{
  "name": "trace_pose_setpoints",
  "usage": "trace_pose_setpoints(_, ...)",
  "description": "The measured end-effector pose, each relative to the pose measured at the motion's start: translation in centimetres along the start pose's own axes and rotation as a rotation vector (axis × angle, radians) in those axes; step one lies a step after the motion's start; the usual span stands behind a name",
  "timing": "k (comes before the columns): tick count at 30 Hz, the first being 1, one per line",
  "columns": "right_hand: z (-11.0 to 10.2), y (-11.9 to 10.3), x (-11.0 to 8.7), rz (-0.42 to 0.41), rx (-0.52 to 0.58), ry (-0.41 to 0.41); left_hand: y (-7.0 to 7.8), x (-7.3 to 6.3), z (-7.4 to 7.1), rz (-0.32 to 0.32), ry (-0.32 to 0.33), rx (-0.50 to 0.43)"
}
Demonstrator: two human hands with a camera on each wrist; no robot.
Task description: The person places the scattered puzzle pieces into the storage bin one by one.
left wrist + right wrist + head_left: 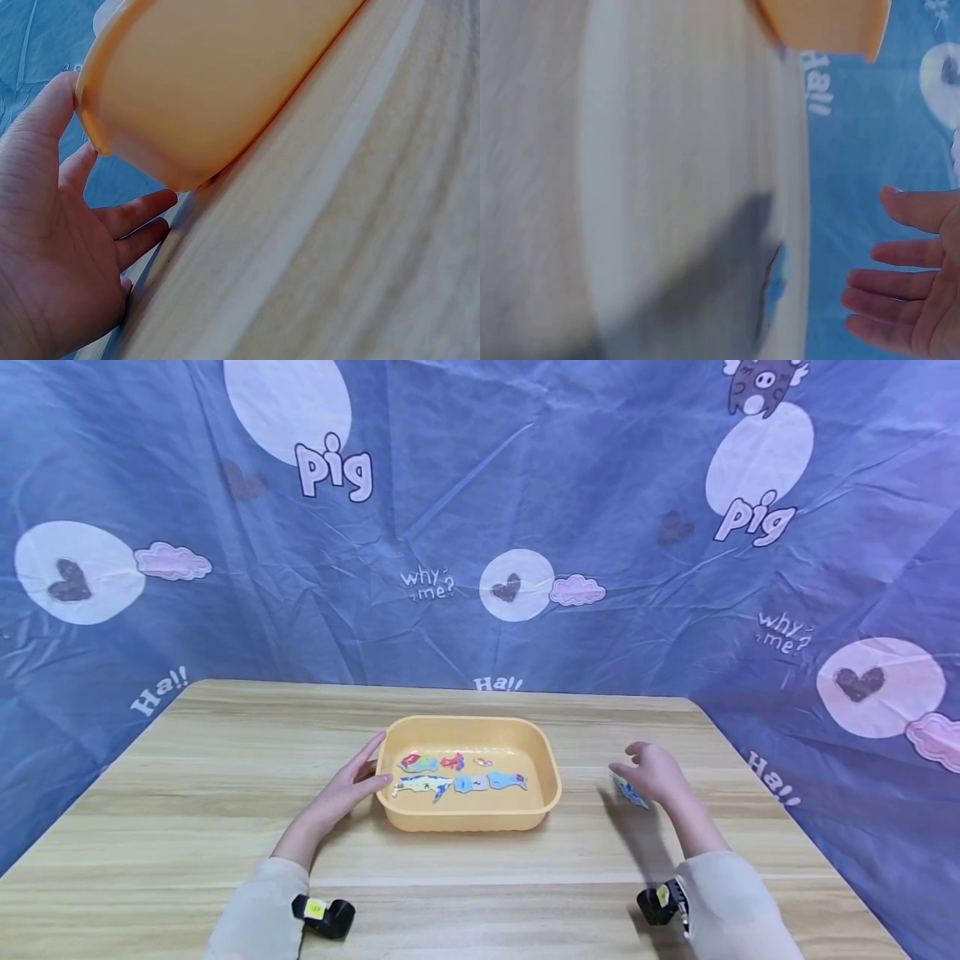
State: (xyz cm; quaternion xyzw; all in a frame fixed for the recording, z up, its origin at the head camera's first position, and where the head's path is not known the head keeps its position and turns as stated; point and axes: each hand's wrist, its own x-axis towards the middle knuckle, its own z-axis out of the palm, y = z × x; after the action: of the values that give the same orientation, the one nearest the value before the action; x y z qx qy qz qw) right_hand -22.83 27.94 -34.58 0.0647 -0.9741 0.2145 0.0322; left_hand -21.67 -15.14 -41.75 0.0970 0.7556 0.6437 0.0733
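A yellow plastic tray (468, 821) stands on the table with several flat, colourful cut-out pieces inside, among them a pale blue one (507, 780) and a red one (452, 762). My left hand (347, 793) lies against the tray's left side, fingers extended. Its thumb touches the rim, and the left wrist view shows the other fingers (133, 217) spread by the outer wall. To the right of the tray, my right hand (658, 775) hovers with loose fingers above a blue cut-out piece (632, 792). That piece lies on the table, partly hidden by the hand; its picture is unclear.
The wood-grain table (480, 897) has a far edge close to a blue printed cloth (450, 635), which also hangs along both sides. A small black camera (324, 916) is strapped at the left wrist and another (662, 902) at the right.
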Motion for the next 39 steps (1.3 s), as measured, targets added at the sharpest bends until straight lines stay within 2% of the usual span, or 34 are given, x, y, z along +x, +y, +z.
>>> trace_pose_setpoints(10,0.7,2.1,-0.9,0.04,-0.035,0.009,0.2,-0.1,0.0,-0.014,0.002,0.013)
trace_pose_setpoints(17,1.7,3.1,-1.2,0.113,0.023,-0.006,0.1,0.0,0.1,-0.028,-0.004,0.008)
trace_pose_setpoints(24,2.9,3.5,-1.5,0.082,-0.009,0.063,0.1,0.0,0.0,-0.028,0.002,0.013)
trace_pose_setpoints(31,3.8,3.1,-2.0,0.111,-0.038,0.109,0.0,0.1,0.0,-0.03,0.004,0.023)
trace_pose_setpoints(39,4.8,3.4,-1.9,0.128,-0.044,0.218,0.0,0.1,0.1,-0.023,0.01,0.033)
